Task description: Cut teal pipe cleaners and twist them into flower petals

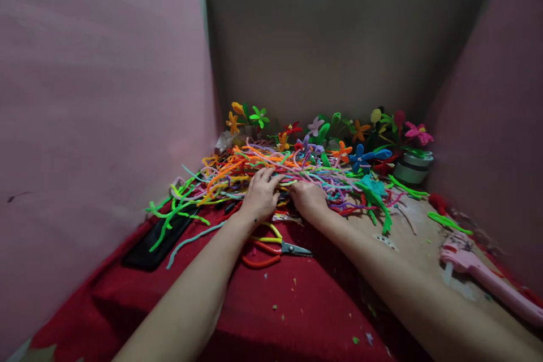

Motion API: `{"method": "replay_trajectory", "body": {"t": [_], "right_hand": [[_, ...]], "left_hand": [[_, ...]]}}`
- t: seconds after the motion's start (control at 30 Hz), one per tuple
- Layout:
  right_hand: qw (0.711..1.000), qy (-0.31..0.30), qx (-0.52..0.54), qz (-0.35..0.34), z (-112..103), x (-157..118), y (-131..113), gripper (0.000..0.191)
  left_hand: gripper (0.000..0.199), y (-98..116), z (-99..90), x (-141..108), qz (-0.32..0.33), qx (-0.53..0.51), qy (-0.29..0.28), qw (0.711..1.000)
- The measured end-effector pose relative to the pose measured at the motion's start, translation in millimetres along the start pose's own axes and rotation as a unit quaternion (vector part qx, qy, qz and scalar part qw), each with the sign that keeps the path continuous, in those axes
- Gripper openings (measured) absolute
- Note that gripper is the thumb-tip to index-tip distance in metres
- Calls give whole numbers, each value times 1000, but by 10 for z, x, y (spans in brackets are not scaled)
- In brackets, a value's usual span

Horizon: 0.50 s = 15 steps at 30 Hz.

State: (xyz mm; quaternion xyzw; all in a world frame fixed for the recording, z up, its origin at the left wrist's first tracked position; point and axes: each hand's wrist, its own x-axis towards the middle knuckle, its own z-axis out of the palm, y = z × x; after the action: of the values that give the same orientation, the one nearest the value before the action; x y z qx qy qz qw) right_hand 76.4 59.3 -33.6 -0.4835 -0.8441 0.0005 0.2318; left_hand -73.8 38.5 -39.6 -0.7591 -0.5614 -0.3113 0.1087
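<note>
A big tangled pile of pipe cleaners [237,165] in many colours lies before me. My left hand [262,195] rests on its near side, fingers stretched over the strands and thumb pointing right. Close to its right, my right hand [309,202] is closed with its knuckles up against the pile. Its fingertips are hidden, so what they hold cannot be made out. Below my hands lie red-handled scissors [292,249] with their blades pointing right, beside a yellow-handled tool [271,231] partly covered by my left forearm.
Pipe-cleaner flowers [360,158] stand along the back wall, near a pale round pot [413,167]. A pink glue gun [487,277] lies at the right. On the left, a black phone-like slab [146,251] sits under green strands. Small scraps dot the red cloth [263,328]. Pink walls close both sides.
</note>
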Motion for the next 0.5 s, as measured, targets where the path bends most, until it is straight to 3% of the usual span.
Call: {"method": "replay_trajectory", "body": {"t": [0.17,0.27,0.33,0.4,0.5], "right_hand": [[999,16,-8,34,-160,-101,39,22],[998,30,10,45,-415,-220,125,20],[990,67,98,76,-617,-310,216,17],[966,82,211,124,-811,-401,324,18],[891,127,400,171,-1016,-520,483,18]], "left_hand": [[48,-33,128,-22,-26,50,-60,997],[44,-46,159,-17,-32,61,-75,995],[42,-62,171,-9,-34,64,-78,994],[40,-83,185,0,-33,65,-77,994],[40,-102,192,14,-31,63,-72,995]]}}
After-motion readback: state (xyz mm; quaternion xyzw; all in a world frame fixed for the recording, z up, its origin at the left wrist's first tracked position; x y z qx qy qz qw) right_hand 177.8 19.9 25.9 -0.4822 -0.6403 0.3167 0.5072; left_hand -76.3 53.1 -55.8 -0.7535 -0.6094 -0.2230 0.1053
